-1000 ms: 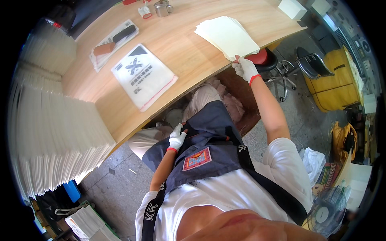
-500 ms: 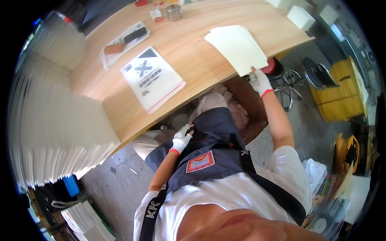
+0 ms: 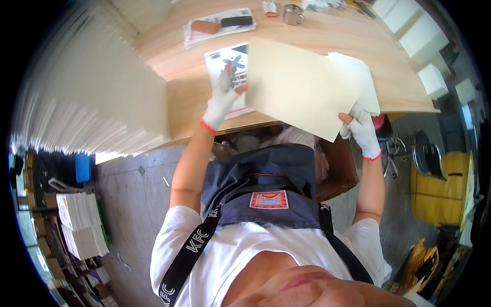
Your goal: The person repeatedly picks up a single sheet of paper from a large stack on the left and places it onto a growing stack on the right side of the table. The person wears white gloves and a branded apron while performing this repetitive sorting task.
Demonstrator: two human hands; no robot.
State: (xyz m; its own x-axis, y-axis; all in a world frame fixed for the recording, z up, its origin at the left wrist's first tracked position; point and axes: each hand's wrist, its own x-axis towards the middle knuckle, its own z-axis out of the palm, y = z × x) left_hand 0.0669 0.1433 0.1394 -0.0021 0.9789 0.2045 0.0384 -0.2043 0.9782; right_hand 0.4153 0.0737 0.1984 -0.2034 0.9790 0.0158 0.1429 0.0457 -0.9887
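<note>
A large cream sheet of card [image 3: 299, 84] is held up over the table's front edge, tilted. My right hand [image 3: 362, 130], in a white glove with bare fingertips, pinches its lower right corner. Close to the sheet's left edge is my left hand [image 3: 221, 100], gloved the same way, fingers apart, with the thumb nearest the card. Whether that thumb touches the edge I cannot tell. Beneath the left hand lies a white printed plastic bag [image 3: 215, 64], partly covered by the hand and the sheet. A few more pale sheets [image 3: 365, 84] rest on the table behind the right hand.
A tall stack of pale sheets [image 3: 102, 92] stands on the table's left. Farther back are a dark phone [image 3: 237, 21], a brown block [image 3: 205, 26] and a metal cup [image 3: 293, 15]. White boxes [image 3: 433, 82] sit at the right; a black stool [image 3: 428, 156] stands on the floor.
My right hand has brought one sheet leftward off the fanned pile. The left hand has risen from my lap to above the printed bag. The view has turned to the left.
</note>
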